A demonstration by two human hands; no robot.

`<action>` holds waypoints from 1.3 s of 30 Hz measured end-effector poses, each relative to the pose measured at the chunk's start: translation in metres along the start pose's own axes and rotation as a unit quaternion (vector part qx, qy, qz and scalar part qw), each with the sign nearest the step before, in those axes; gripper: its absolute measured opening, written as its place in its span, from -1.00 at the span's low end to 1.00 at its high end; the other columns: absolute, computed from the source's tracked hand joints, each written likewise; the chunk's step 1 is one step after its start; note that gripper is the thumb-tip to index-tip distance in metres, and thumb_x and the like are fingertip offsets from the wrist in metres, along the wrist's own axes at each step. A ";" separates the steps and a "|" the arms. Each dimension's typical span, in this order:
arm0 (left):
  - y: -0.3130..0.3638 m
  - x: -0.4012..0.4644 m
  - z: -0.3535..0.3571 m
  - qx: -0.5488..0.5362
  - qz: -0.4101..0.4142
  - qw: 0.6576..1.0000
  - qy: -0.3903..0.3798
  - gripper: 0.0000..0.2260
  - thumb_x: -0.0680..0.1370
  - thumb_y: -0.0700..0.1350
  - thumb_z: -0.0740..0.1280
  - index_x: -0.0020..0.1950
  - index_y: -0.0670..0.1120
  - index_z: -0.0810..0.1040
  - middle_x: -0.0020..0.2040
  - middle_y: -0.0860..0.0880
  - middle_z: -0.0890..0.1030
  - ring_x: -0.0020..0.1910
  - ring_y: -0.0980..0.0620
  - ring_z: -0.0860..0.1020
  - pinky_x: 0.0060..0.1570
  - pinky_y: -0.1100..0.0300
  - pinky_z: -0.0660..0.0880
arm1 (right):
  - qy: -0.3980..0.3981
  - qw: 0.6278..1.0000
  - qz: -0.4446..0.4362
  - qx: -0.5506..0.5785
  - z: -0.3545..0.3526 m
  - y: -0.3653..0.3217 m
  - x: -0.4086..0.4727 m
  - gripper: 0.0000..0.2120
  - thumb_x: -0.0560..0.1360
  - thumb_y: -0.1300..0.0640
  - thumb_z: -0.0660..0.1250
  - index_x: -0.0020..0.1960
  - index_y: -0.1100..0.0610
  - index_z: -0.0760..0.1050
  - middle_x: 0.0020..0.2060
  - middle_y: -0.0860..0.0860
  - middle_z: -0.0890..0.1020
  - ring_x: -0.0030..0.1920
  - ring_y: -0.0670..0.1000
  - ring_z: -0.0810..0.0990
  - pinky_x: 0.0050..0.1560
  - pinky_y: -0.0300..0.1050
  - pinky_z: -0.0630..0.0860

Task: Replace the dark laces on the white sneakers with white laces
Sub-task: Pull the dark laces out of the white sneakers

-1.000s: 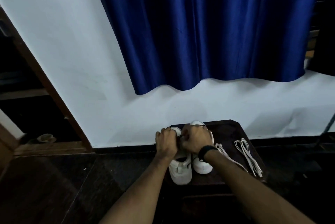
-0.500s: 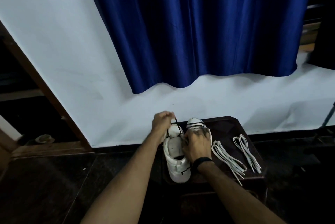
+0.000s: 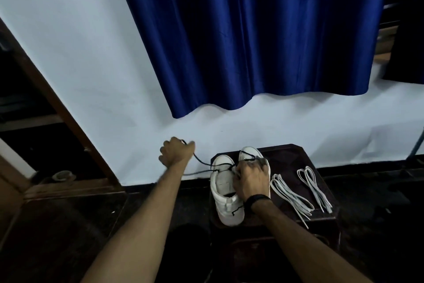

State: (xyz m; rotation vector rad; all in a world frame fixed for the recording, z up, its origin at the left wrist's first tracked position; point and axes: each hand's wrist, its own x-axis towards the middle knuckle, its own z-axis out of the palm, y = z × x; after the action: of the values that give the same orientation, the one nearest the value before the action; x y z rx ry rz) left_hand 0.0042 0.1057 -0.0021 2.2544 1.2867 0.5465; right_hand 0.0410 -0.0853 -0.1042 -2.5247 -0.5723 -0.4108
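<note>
White sneaker [image 3: 226, 193] half unlaced, dark lace [image 3: 202, 161] stretched leftward off it.

It looked like a room in a home: a blue curtain [image 3: 252, 37] hung against a plain white wall [image 3: 80, 65], with a wooden door frame [image 3: 57, 108] and a dark floor [image 3: 68, 237].

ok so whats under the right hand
The right hand rests on the second white sneaker, whose toe and dark lace show. The rest of it is covered.
</note>
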 end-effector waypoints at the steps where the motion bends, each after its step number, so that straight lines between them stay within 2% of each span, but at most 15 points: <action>1: -0.006 -0.006 0.010 0.077 0.048 0.996 -0.011 -0.49 0.44 0.09 0.35 0.33 -0.11 0.46 0.32 -0.14 0.45 0.31 -0.18 0.39 0.25 -0.04 0.35 | 0.004 1.000 0.000 0.007 0.000 0.000 0.000 -0.92 0.27 0.05 0.35 -0.27 0.00 0.46 -0.34 -0.04 0.62 -0.07 0.11 0.59 0.32 0.09 0.26; 4: -0.008 -0.020 0.043 0.073 0.197 0.973 -0.091 -0.45 0.51 -0.01 0.36 0.47 -0.09 0.34 0.44 -0.09 0.36 0.39 -0.12 0.34 0.34 0.02 0.32 | 0.009 1.000 -0.002 0.007 0.001 0.001 -0.001 -0.91 0.28 0.03 0.35 -0.25 -0.01 0.47 -0.33 -0.05 0.62 -0.05 0.10 0.58 0.32 0.09 0.24; 8: 0.002 -0.036 0.075 0.063 0.302 0.915 -0.260 -0.74 0.46 -0.07 0.34 0.13 0.05 0.63 0.16 0.01 0.64 0.19 -0.02 0.56 0.16 0.14 0.49 | 0.013 1.000 0.001 0.004 0.006 0.003 0.000 -0.90 0.32 0.01 0.36 -0.22 0.01 0.50 -0.31 -0.02 0.64 -0.04 0.12 0.59 0.34 0.10 0.23; 15: -0.001 -0.030 0.088 0.061 0.331 0.921 -0.197 -0.86 0.41 -0.16 0.36 -0.13 -0.05 0.72 -0.09 -0.08 0.69 -0.02 -0.08 0.63 -0.05 0.15 0.54 | 0.027 1.000 -0.001 0.005 0.009 0.005 0.000 -0.88 0.31 0.00 0.28 -0.20 0.01 0.50 -0.28 -0.02 0.64 -0.03 0.11 0.59 0.37 0.08 0.19; 19: 0.015 -0.017 0.055 -0.252 0.178 0.951 -0.031 -0.88 0.48 -0.26 0.40 -0.22 -0.09 0.65 -0.16 -0.07 0.68 -0.12 -0.02 0.62 0.00 0.16 0.52 | 0.031 1.000 -0.006 -0.004 0.010 0.006 0.000 -0.85 0.30 -0.02 0.32 -0.18 0.01 0.49 -0.31 -0.01 0.63 -0.10 0.10 0.60 0.38 0.12 0.20; 21: 0.030 -0.010 0.027 -0.517 0.021 0.856 -0.012 -0.84 0.56 -0.25 0.31 -0.21 -0.07 0.53 -0.18 -0.05 0.66 -0.15 0.01 0.60 -0.02 0.12 0.54 | 0.034 0.999 -0.006 -0.002 0.008 0.005 -0.001 -0.86 0.32 -0.02 0.33 -0.19 0.02 0.48 -0.33 0.00 0.62 -0.12 0.11 0.60 0.37 0.14 0.23; 23: 0.038 -0.005 0.009 -0.659 -0.061 0.748 -0.056 -0.83 0.62 -0.24 0.19 -0.15 -0.08 0.44 -0.27 -0.07 0.61 -0.33 0.01 0.57 -0.25 0.18 0.55 | 0.028 1.000 -0.006 -0.005 0.009 0.004 0.000 -0.86 0.33 -0.02 0.30 -0.18 0.03 0.48 -0.32 0.02 0.63 -0.10 0.13 0.60 0.37 0.14 0.23; 24: 0.037 -0.005 0.005 -0.644 -0.062 0.759 -0.067 -0.83 0.63 -0.23 0.16 -0.14 -0.09 0.42 -0.31 -0.08 0.57 -0.43 0.01 0.50 -0.40 0.23 0.46 | 0.020 1.000 -0.003 -0.010 0.009 0.004 0.000 -0.85 0.33 -0.02 0.28 -0.17 0.04 0.49 -0.31 0.04 0.64 -0.07 0.15 0.59 0.37 0.13 0.22; 25: 0.035 -0.006 0.007 -0.578 -0.036 0.812 -0.071 -0.85 0.63 -0.20 0.16 -0.13 -0.08 0.41 -0.32 -0.07 0.54 -0.45 0.00 0.44 -0.45 0.25 0.37 | 0.010 1.000 0.000 -0.015 0.009 0.004 0.000 -0.83 0.33 -0.02 0.26 -0.15 0.04 0.49 -0.29 0.05 0.64 -0.04 0.16 0.59 0.37 0.13 0.21; 27: 0.023 -0.011 0.024 -0.322 0.070 0.940 -0.085 -0.90 0.58 -0.05 0.27 -0.07 -0.05 0.44 -0.23 -0.03 0.57 -0.27 -0.08 0.54 -0.32 0.18 0.42 | -0.001 1.000 0.006 -0.018 0.008 0.004 0.000 -0.81 0.31 -0.02 0.25 -0.14 0.04 0.50 -0.29 0.05 0.64 -0.02 0.16 0.58 0.37 0.12 0.19; 28: 0.016 -0.015 0.035 -0.188 0.123 0.968 -0.115 -0.82 0.54 0.05 0.34 0.00 -0.02 0.45 -0.15 -0.01 0.59 -0.14 -0.09 0.58 -0.17 0.14 0.49 | 0.003 1.000 0.006 -0.018 0.007 0.004 0.000 -0.82 0.31 -0.01 0.26 -0.15 0.04 0.50 -0.30 0.04 0.64 -0.05 0.15 0.59 0.38 0.11 0.19; 29: 0.010 -0.019 0.044 -0.066 0.180 0.969 -0.154 -0.72 0.49 0.12 0.37 0.09 0.02 0.45 -0.06 0.01 0.60 -0.03 -0.08 0.59 -0.03 0.11 0.51 | 0.008 1.000 0.005 -0.020 0.006 0.003 -0.001 -0.83 0.31 -0.01 0.28 -0.16 0.04 0.50 -0.32 0.04 0.63 -0.08 0.13 0.60 0.37 0.11 0.19; 32: 0.000 -0.038 0.061 0.225 0.306 0.904 -0.194 -0.63 0.45 0.18 0.36 0.20 0.07 0.55 0.16 -0.03 0.60 0.17 -0.09 0.55 0.12 0.09 0.46 | 0.017 0.999 0.001 -0.028 0.005 0.003 0.000 -0.83 0.33 -0.02 0.30 -0.16 0.05 0.52 -0.33 0.05 0.63 -0.08 0.14 0.61 0.36 0.10 0.19; 35: 0.002 -0.044 0.062 0.259 0.332 0.897 -0.136 -0.75 0.53 0.09 0.29 0.13 0.04 0.62 0.13 -0.09 0.63 0.17 -0.14 0.56 0.10 0.09 0.46 | 0.005 1.000 0.005 -0.026 0.005 0.003 -0.001 -0.82 0.32 -0.02 0.26 -0.16 0.05 0.51 -0.33 0.04 0.63 -0.11 0.11 0.61 0.38 0.12 0.23; 39: 0.015 -0.034 0.040 -0.016 0.230 0.971 -0.067 -0.84 0.55 0.00 0.27 -0.10 0.09 0.65 0.00 0.09 0.68 0.00 -0.04 0.62 -0.05 0.11 0.52 | 0.001 1.000 0.004 -0.024 0.003 0.001 -0.002 -0.85 0.30 0.01 0.32 -0.18 0.05 0.50 -0.34 0.05 0.62 -0.14 0.14 0.61 0.33 0.16 0.30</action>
State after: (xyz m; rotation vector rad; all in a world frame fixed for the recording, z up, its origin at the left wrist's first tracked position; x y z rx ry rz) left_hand 0.0207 0.0607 -0.0287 2.5217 0.6815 0.5543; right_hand 0.0407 -0.0847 -0.1080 -2.5710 -0.5582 -0.4296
